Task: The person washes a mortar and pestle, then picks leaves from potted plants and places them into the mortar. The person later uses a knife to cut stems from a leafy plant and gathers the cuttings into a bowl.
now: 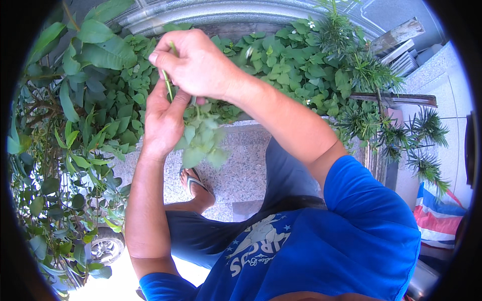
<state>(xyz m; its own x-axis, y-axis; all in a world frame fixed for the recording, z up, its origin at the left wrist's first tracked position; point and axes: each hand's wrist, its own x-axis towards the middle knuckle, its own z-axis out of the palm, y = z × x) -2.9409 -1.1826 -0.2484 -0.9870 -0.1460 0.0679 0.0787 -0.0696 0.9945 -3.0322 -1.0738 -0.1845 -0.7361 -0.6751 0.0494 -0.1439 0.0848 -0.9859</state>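
Both my hands are raised over a bed of heart-shaped green leaves. My right hand [197,64] is above, fingers curled and pinching the upper part of a thin green stem [167,83]. Just below, my left hand [163,123] is closed round the lower part of that stem, between thumb and fingers. A leafy sprig [201,143], blurred by motion, hangs down beside my left hand. Whether it is joined to the stem is hidden by my fingers. Something small and pale shows by my left thumb, too little to name.
Dense leafy plants [281,62] fill the planter ahead, and a bush [55,115] crowds the left. Needle-leaved branches [369,72] and wooden boards [396,37] are at right. My sandalled foot [193,181] stands on speckled stone. A wheel [107,247] shows lower left, a striped cloth [439,215] lower right.
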